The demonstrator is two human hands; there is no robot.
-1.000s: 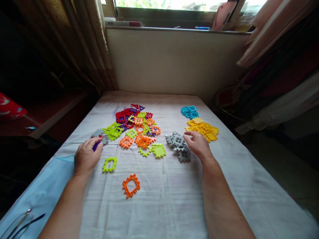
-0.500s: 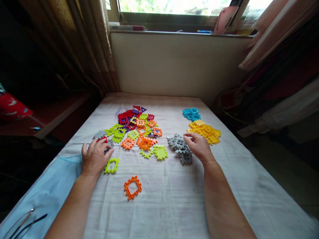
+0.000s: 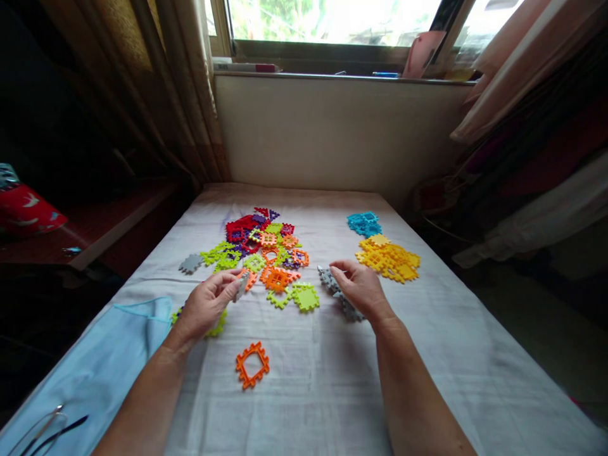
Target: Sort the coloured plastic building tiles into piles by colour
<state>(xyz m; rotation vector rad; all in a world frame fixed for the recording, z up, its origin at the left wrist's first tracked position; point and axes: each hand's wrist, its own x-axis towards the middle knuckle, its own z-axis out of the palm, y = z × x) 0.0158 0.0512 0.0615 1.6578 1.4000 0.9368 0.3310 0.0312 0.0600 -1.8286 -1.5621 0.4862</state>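
My left hand (image 3: 204, 307) is closed in a pinch on a grey interlocking plastic tile (image 3: 241, 287), raised on edge beside the mixed pile. My right hand (image 3: 358, 292) hovers over a pile of grey tiles (image 3: 349, 309) with thumb and fingers together. Whatever may be between those fingertips is hidden. Another grey tile (image 3: 190, 263) lies flat at the left. Under my left wrist, a lime green frame tile (image 3: 218, 326) is partly covered. An orange frame tile (image 3: 252, 365) rests alone nearer to me.
Red, purple, lime and orange tiles (image 3: 277, 278) lie heaped at centre left. Yellow tiles (image 3: 388, 259) and blue tiles (image 3: 363, 223) form separate piles at the right. A light blue cloth (image 3: 118, 342) and a pair of glasses (image 3: 52, 424) are at the left edge.
My left hand has lifted a grey tile from the left and moved right with it. My right hand has shifted slightly left over the grey pile. The view has tilted up a little.
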